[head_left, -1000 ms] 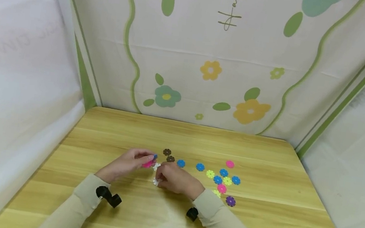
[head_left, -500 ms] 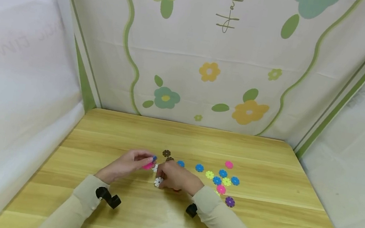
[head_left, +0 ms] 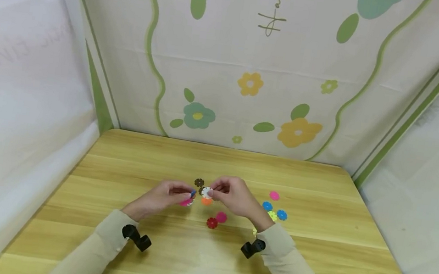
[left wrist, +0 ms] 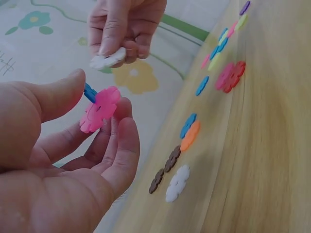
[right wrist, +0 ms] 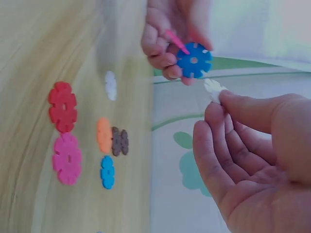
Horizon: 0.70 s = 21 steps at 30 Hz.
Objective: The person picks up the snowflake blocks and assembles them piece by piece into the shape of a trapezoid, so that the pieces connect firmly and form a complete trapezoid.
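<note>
Between thumb and fingers, my left hand [head_left: 163,198] holds a pink notched disc [left wrist: 100,109] joined at an angle to a blue notched disc [right wrist: 194,60]. My right hand [head_left: 236,197] pinches a white notched disc [head_left: 206,192] by its edge. Both hands are raised over the table, the white disc close beside the blue one in the right wrist view. Below them on the wood lie an orange disc [left wrist: 190,135], two brown discs [left wrist: 172,158] and another white disc [left wrist: 178,183]. A blue disc [right wrist: 108,172] lies near the orange one.
Nearer the front of the table [head_left: 170,260] lie a red disc [head_left: 212,223] and a pink disc [head_left: 221,217]. Several blue, yellow and pink discs are scattered to the right, partly behind the right forearm, with a purple disc [left wrist: 245,8] farther off. Printed cloth walls surround the table.
My right hand has picked up a white disc from the table and brought it up and right, beside the joined discs. The red and front pink discs have come into view. My left hand shifted slightly right.
</note>
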### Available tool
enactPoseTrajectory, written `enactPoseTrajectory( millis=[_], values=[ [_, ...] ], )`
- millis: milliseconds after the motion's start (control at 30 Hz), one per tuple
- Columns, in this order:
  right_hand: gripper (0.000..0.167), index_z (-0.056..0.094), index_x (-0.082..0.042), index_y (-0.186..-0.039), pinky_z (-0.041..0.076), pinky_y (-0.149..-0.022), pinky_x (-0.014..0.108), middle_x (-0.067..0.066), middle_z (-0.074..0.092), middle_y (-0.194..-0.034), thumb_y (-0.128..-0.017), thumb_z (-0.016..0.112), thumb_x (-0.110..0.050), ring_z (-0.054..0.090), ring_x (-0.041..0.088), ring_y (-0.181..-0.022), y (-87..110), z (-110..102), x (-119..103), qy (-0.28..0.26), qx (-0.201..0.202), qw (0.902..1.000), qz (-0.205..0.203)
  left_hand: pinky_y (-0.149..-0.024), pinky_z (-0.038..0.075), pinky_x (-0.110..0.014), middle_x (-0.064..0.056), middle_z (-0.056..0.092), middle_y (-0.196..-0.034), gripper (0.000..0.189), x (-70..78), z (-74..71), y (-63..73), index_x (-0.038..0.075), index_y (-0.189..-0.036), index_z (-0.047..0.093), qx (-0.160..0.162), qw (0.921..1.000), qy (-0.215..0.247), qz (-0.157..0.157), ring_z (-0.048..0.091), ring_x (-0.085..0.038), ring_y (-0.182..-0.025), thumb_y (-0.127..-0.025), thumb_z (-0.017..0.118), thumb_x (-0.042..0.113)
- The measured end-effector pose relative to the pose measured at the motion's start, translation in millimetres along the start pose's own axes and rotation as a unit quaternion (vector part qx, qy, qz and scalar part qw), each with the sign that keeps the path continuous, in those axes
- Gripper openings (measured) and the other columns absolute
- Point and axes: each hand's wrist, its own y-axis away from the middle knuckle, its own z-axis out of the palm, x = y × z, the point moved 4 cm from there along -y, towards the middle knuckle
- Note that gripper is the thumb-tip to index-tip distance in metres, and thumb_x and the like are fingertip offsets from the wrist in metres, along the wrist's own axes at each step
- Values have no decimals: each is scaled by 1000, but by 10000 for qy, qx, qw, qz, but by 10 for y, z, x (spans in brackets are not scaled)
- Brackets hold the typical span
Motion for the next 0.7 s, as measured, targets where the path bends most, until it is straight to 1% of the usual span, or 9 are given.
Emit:
enactPoseTrajectory(
  millis=[67,167,300,400,500,600,700],
  values=[
    [9,75,-9,-105,59,-73,27,19,75,-100,-103,71,-17,69,18,-81,31,-44,7,-226,128,9997,-19,-107,55,-38,-13,65,-144,47,18,47,-17,7,-144,63,-39,10000,15,70,64,-24,-129,-107,65,37],
    [12,74,-7,-106,59,-74,27,23,74,-102,-103,71,-18,69,16,-82,72,-63,30,-461,216,9987,-30,-107,56,-38,-15,64,-144,45,51,114,-21,7,-143,63,-76,9997,112,179,65,-26,-128,-106,66,33],
    [14,74,-6,-106,61,-77,29,17,74,-99,-103,72,-20,70,18,-84,120,-47,40,-525,265,9983,-41,-107,57,-41,-23,62,-146,43,87,189,-4,7,-143,63,-168,9986,409,304,64,-38,-130,-106,67,28],
    [13,74,-8,-106,61,-78,31,11,74,-98,-103,72,-20,70,19,-86,150,-39,30,-498,296,9983,-64,-105,57,-38,-26,59,-148,44,104,222,3,6,-143,63,-210,9978,475,403,62,-43,-132,-105,69,27],
    [12,74,-8,-106,62,-79,37,10,74,-98,-103,72,-19,69,19,-86,164,-32,26,-488,296,9983,-109,-103,58,-34,-26,59,-148,43,116,237,3,7,-142,64,-213,9977,414,486,62,-43,-132,-105,69,28],
    [12,74,-8,-106,62,-79,39,12,74,-99,-103,72,-18,69,21,-86,164,-18,32,-472,267,9984,-157,-102,58,-34,-26,59,-146,41,128,246,2,9,-141,65,-224,9974,415,542,63,-40,-130,-104,70,26],
    [12,74,-7,-107,62,-77,36,15,74,-101,-103,72,-18,69,20,-86,158,3,52,-451,227,9985,-200,-100,58,-31,-25,61,-144,38,134,259,1,11,-140,66,-206,9974,311,609,65,-34,-126,-104,70,25]
  ],
)
